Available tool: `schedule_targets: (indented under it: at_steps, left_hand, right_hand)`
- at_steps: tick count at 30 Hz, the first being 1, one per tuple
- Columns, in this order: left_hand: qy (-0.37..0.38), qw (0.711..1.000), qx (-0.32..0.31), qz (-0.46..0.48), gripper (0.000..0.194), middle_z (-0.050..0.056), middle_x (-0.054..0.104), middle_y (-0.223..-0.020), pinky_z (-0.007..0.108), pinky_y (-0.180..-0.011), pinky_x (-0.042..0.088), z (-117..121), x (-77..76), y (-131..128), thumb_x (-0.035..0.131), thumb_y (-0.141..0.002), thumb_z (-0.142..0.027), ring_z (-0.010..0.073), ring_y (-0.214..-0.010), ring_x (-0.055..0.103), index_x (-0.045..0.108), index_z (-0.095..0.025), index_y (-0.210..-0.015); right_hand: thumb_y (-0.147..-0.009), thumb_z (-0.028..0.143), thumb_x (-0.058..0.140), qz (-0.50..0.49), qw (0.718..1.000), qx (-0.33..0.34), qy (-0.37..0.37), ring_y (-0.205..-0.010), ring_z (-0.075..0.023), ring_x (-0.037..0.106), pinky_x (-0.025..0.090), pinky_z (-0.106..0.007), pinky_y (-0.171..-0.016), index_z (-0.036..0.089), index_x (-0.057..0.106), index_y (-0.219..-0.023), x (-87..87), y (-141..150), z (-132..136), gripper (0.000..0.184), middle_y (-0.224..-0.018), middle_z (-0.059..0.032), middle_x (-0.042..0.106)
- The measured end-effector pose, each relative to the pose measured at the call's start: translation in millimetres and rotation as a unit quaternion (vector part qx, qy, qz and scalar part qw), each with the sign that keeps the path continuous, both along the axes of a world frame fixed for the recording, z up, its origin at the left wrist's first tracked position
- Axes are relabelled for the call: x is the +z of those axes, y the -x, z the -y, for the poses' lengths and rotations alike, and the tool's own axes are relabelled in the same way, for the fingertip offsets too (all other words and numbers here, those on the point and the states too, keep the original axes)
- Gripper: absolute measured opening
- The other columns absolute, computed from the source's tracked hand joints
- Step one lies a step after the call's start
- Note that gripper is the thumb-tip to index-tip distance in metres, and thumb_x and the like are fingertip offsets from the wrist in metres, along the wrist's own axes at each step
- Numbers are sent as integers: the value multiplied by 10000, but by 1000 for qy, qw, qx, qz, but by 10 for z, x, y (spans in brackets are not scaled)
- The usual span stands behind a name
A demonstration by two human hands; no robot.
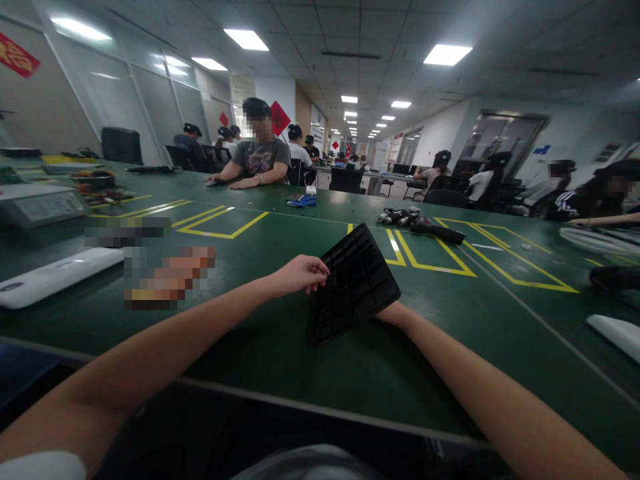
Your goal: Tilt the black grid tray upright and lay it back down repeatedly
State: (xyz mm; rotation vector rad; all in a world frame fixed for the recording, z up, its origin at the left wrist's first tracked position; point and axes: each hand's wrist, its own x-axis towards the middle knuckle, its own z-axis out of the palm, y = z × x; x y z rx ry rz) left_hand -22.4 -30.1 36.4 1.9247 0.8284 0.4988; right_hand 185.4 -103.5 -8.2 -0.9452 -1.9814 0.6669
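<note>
A black tray (356, 283) divided into small compartments is held tilted above the green table, its compartment side towards me. My right hand (391, 314) supports it from behind and below, with most of the fingers hidden by the tray. Over the tray's left part, my left hand (301, 274) has its fingertips drawn together in a pinch. Whether anything small is between those fingertips, I cannot make out.
Yellow tape outlines mark the green table (260, 347). Black cables (400, 217) and a black rod-like object (443, 231) lie beyond the tray. A white elongated device (63, 275) is at left. A person (260, 157) sits across the table.
</note>
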Motion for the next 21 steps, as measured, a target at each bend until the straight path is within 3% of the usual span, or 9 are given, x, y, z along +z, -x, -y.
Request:
schedule_targets:
  at_steps: [4, 8, 13, 15, 16, 18, 21]
  left_hand:
    - [-226, 973, 1, -51, 170, 10, 606, -688, 234, -581, 453, 55, -16, -12, 538, -771, -175, 120, -620, 573, 607, -137, -921]
    - [-402, 906, -20, -133, 121, 22, 617, -708, 235, -612, 440, 113, -22, -33, 510, -782, -143, 133, -656, 584, 598, -150, -866]
    - [-547, 804, -79, -220, 118, 65, 620, -759, 262, -622, 440, 186, 2, -36, 453, -815, -105, 169, -706, 591, 561, -149, -806]
    - [-570, 779, -117, -234, 126, 81, 620, -783, 278, -646, 450, 213, 21, -22, 444, -814, -83, 182, -734, 593, 552, -148, -822]
    - [-571, 777, -130, -233, 128, 88, 623, -803, 286, -665, 455, 222, 31, -13, 445, -812, -79, 187, -754, 594, 551, -145, -840]
    - [-546, 801, -131, -209, 146, 96, 629, -852, 295, -704, 461, 221, 45, 6, 450, -815, -91, 189, -794, 597, 554, -135, -907]
    - [-440, 881, -101, -139, 178, 77, 635, -872, 275, -703, 461, 172, 49, 18, 454, -837, -146, 165, -784, 600, 555, -130, -983]
  right_hand:
    - [-804, 548, 539, 21, 999, -32, -12, -1195, -270, 516, 333, -436, -1081, 230, 549, -1265, -37, -45, -12, 560, -1290, -71, 580]
    - [-802, 549, 528, 39, 998, -49, -19, -1200, -279, 514, 334, -450, -1075, 188, 543, -1268, -73, -79, -32, 590, -1302, -113, 566]
    - [-795, 617, 482, 40, 998, -42, -22, -1202, -273, 517, 360, -430, -1061, 190, 547, -1267, -77, -81, -33, 640, -1314, -115, 557]
    - [-788, 647, 463, 42, 998, -37, -24, -1178, -276, 538, 382, -424, -1046, 176, 564, -1248, -75, -80, -30, 666, -1292, -126, 574]
    - [-787, 650, 462, 41, 998, -38, -26, -1177, -278, 538, 385, -425, -1042, 170, 560, -1252, -75, -81, -28, 675, -1294, -131, 572]
    - [-795, 635, 467, 37, 998, -44, -32, -1186, -280, 529, 381, -435, -1044, 167, 541, -1272, -75, -80, -24, 672, -1306, -134, 561]
    - [-813, 583, 490, 42, 998, -45, -32, -1192, -286, 521, 357, -456, -1057, 169, 529, -1284, -70, -75, -22, 628, -1302, -133, 563]
